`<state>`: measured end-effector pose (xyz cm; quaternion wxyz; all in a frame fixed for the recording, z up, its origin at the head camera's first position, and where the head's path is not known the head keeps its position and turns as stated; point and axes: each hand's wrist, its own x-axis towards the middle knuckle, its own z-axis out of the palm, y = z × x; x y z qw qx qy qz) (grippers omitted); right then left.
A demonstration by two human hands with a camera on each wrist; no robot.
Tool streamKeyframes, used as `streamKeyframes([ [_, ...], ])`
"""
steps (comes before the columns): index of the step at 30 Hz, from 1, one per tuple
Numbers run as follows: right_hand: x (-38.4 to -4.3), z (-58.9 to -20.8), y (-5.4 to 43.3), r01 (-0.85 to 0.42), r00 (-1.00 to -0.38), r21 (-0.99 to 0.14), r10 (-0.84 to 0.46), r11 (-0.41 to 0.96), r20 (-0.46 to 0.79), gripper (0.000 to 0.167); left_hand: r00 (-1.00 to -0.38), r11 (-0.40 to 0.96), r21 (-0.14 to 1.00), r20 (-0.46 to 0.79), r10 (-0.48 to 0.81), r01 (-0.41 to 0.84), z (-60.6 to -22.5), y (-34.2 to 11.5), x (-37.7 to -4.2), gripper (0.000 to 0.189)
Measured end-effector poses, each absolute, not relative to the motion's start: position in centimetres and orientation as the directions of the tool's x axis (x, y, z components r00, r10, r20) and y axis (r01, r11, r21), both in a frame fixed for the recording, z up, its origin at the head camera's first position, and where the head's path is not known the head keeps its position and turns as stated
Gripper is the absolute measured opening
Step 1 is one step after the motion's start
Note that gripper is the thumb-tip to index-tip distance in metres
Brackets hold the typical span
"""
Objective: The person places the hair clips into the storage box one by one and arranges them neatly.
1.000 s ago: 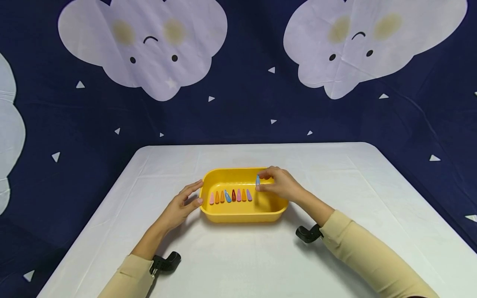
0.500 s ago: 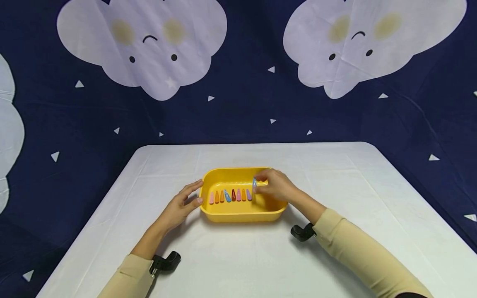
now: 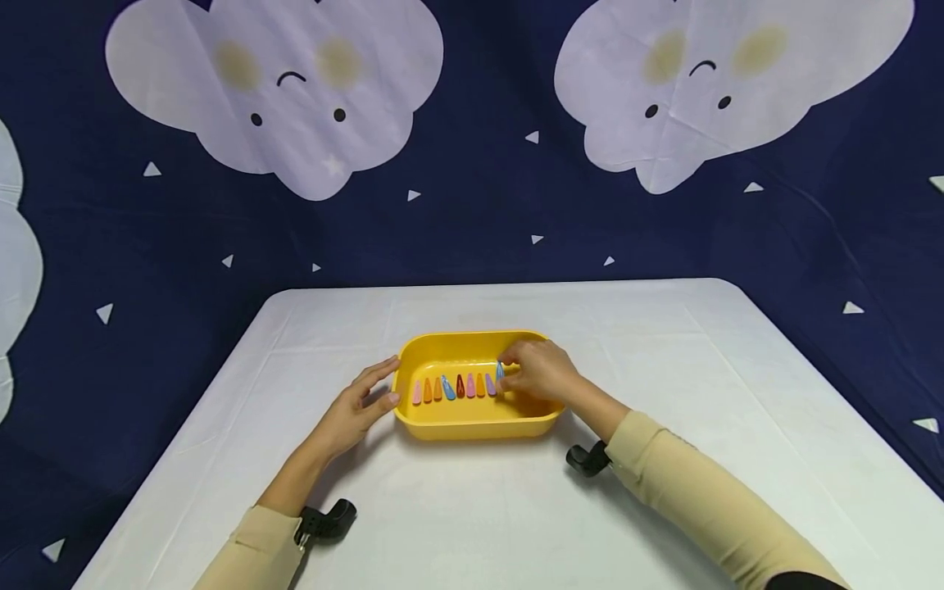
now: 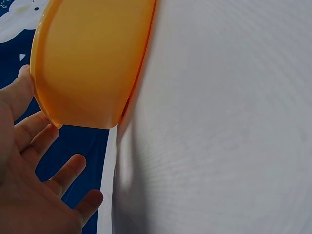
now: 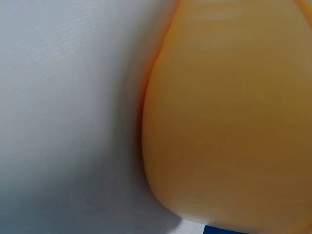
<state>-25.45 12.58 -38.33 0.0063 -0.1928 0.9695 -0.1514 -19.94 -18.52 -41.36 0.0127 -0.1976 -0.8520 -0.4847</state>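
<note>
In the head view, my right hand [image 3: 544, 373] reaches into a yellow plastic basin [image 3: 479, 430] and pinches a blue snap hair clip [image 3: 500, 371] between thumb and fingers. The clip stands upright close over the basin floor, beside a purple hair clip [image 3: 490, 384] at the right end of a row. That row holds several clips, among them a pink one [image 3: 416, 392], a dark red one [image 3: 460, 386] and another blue one [image 3: 447, 388]. My left hand [image 3: 354, 414] touches the basin's left rim with loosely spread fingers. The right wrist view shows the basin wall [image 5: 224, 122] but hides the hand.
The basin stands on a table with a white cloth [image 3: 457, 508]. Behind the table hangs a dark blue curtain [image 3: 487, 221] with clouds on it. Black wrist cameras sit under the left [image 3: 329, 519] and right [image 3: 587, 460] wrists.
My right hand has moved left and lower into the basin, bringing the blue hair clip down beside the purple one. The left hand stays at the rim; the row looks the same.
</note>
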Motion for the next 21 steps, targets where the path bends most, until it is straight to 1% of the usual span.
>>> streamKeyframes([
  [14,-25.56,-38.15,12.09,-0.319,-0.942,-0.206,-0.334,0.925,-0.041,0.04,-0.923,0.451,0.821,0.219,0.317,0.35,-41.36,-18.38,-19.91,0.052],
  [21,-25.56,-38.21,11.98,-0.342,-0.934,-0.168,-0.354,0.925,-0.053,0.028,-0.924,0.455,0.821,0.215,0.316,0.346,-41.44,-18.36,-19.86,0.052],
])
